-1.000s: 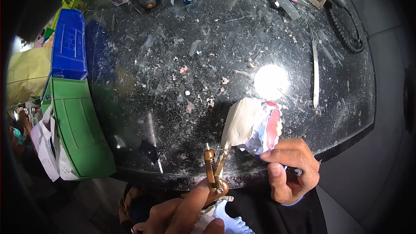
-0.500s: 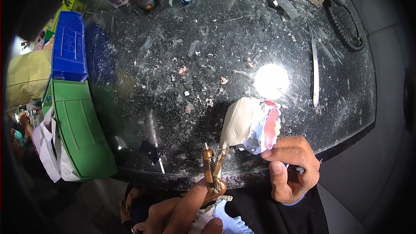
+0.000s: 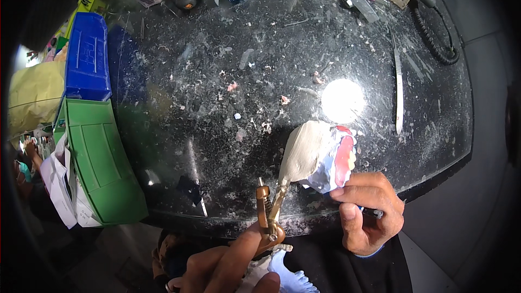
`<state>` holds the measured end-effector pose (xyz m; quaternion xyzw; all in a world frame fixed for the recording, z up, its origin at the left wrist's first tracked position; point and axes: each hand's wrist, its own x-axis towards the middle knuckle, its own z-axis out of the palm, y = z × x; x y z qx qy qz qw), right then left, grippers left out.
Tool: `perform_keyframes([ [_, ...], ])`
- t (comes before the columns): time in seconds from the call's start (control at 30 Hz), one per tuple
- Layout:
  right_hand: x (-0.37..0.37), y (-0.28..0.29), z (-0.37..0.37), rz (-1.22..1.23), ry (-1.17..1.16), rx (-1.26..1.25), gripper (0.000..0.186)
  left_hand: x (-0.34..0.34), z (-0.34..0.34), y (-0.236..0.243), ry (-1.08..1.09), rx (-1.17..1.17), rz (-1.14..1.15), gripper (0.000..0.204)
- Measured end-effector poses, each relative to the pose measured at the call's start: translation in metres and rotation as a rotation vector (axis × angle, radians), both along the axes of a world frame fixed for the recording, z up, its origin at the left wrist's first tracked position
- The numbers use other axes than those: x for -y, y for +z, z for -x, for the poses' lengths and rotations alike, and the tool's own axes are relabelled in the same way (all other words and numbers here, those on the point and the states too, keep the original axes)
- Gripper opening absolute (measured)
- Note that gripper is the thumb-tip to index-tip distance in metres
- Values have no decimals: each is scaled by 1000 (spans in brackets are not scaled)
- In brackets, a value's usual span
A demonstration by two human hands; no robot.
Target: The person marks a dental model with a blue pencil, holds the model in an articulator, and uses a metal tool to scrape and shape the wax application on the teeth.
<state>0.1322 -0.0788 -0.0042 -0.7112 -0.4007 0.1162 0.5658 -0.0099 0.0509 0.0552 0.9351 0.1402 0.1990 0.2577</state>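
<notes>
Brass-coloured hinged metal articulator (image 3: 263, 214): held across the near edge of the black speckled table (image 3: 211, 76), right of centre. Against one second ago: pose essentially unchanged, slight view shift only; work judged steady. Raised off-white plaster cast (image 3: 304, 152) over the table. Left hand (image 3: 217, 266): grip clamped near the hinge. Right hand (image 3: 374, 211): fingertip at the cast's pink band (image 3: 343, 161), thumb apart; cannot tell if closed on the small grey-and-blue piece (image 3: 378, 214).

2 casts (image 3: 317, 154) (image 3: 286, 272), 1 articulator (image 3: 262, 206), 1 scalpel (image 3: 399, 89)
</notes>
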Motion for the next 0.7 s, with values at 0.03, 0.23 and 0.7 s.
perform_keyframes([
  [0.03,0,0,0,0,0,-1,13,0,0,-2,4,10,-10,13],
  [0.23,-2,0,1,-13,-15,5,15,-1,-1,-3,4,23,-16,8],
  [0.7,-4,1,5,-1,-37,-22,10,-1,1,-4,1,51,-21,11],
])
